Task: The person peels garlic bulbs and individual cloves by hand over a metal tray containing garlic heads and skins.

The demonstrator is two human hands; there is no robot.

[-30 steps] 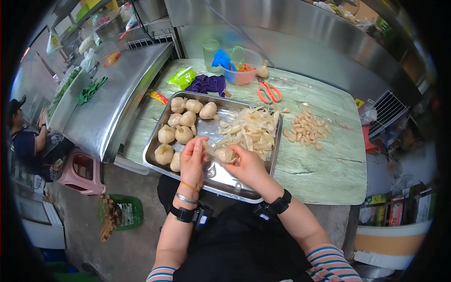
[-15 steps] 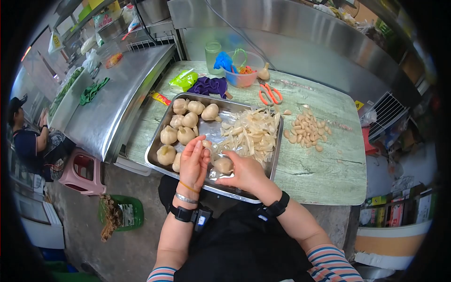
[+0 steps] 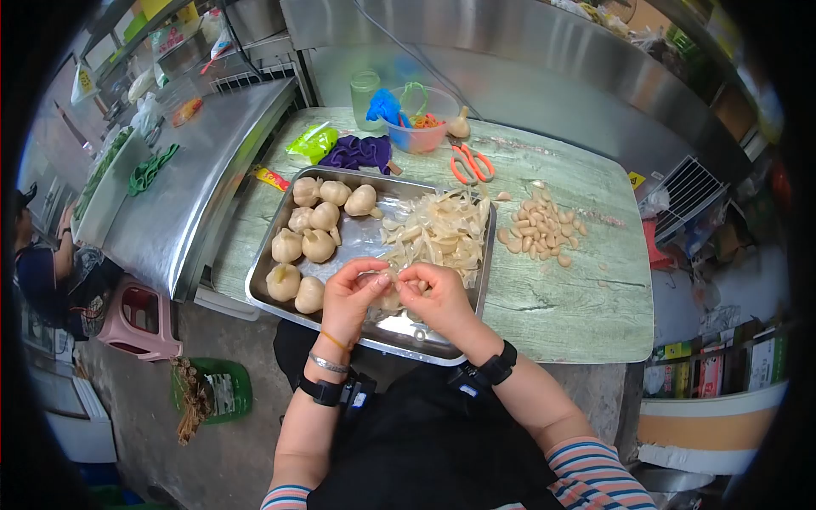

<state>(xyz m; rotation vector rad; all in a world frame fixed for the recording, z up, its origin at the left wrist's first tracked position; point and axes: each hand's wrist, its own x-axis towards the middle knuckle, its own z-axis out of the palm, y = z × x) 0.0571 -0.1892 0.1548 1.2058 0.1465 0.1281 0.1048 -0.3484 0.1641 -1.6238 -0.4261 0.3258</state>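
Over the front of a metal tray [image 3: 255, 270], my left hand [image 3: 350, 293] and my right hand [image 3: 438, 296] meet fingertip to fingertip. Both are closed in a pinch on a small pale piece that looks like a garlic clove [image 3: 393, 277], mostly hidden by the fingers. Whole garlic bulbs [image 3: 318, 245] fill the tray's left side. A heap of garlic skins [image 3: 438, 228] lies at its right, just beyond my hands. What lies directly beneath my hands is partly covered. Peeled garlic cloves [image 3: 542, 225] are piled on the table to the right of the tray.
Behind the tray are orange-handled scissors [image 3: 473, 163], a plastic bowl [image 3: 433, 127], a glass jar [image 3: 365, 98], a purple cloth [image 3: 357, 153] and a green packet [image 3: 312, 144]. A steel counter [image 3: 225, 127] adjoins at left, with a person [image 3: 41, 255] beyond and a pink stool [image 3: 140, 319] below.
My right hand no longer holds the garlic bulb out to the side. Both hands have come together, fingertips now pinched on a small piece. The view has shifted slightly.
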